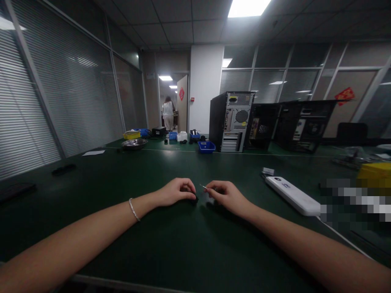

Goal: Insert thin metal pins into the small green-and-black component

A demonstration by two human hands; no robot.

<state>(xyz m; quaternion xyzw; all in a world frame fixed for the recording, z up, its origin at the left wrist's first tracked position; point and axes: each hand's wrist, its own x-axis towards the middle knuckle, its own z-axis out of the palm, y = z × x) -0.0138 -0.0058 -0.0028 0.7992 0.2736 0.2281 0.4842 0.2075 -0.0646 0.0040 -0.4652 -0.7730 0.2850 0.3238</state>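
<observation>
Near the middle of the green table [171, 240], my left hand [177, 191] is closed with thumb and fingertips on a small black part [196, 200], whose kind I cannot make out. A beaded bracelet [133, 209] circles my left wrist. Just to the right, my right hand [224, 195] pinches a thin, short metal piece [203, 186] that points up and left toward my left fingers. A small gap separates the two hands. The lower end of the metal piece is hidden by my fingertips.
A white power bank-like device [291, 195] with a cable lies right of my hands. Farther back stand a blue tray [206, 147], a metal bowl [134, 143], a yellow tray [131, 134] and computer cases [232, 122]. A person [168, 114] is in the far doorway.
</observation>
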